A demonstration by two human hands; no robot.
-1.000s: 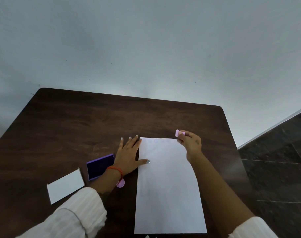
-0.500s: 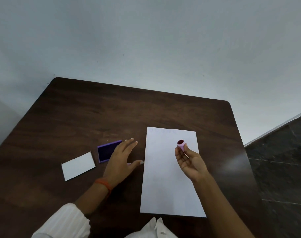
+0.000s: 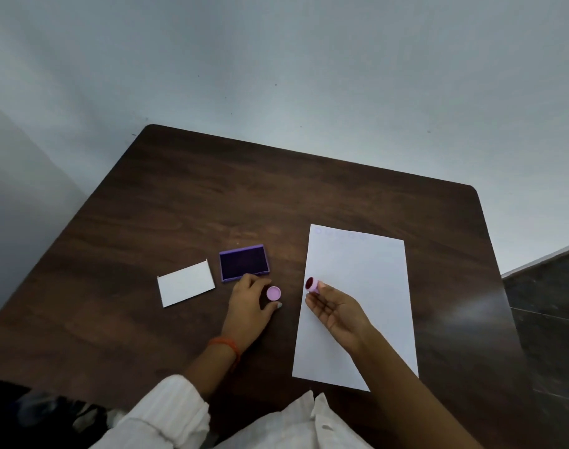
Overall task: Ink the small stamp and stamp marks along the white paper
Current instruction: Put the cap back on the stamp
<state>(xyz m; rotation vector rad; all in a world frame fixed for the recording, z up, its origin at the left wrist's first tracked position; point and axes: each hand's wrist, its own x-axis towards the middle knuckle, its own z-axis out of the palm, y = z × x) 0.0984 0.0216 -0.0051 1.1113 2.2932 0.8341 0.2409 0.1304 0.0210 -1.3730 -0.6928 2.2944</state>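
Note:
A white paper (image 3: pixel 357 303) lies lengthwise on the dark wooden table (image 3: pixel 212 202), with faint marks along its far edge. My right hand (image 3: pixel 333 311) is palm up over the paper's left edge and pinches the small pink stamp (image 3: pixel 311 284), its dark red face turned to the left. My left hand (image 3: pixel 249 306) rests on the table just left of the paper, its fingers around a round pink cap (image 3: pixel 273 293). The open purple ink pad (image 3: pixel 244 262) lies just beyond my left hand.
A white lid or card (image 3: pixel 186 284) lies left of the ink pad. The table's right edge drops to a dark tiled floor (image 3: pixel 549 312). A pale wall stands behind the table.
My right hand came back from the paper's far edge and turned the stamp face up. My left hand left the paper and closed around the pink cap. My view shifted left.

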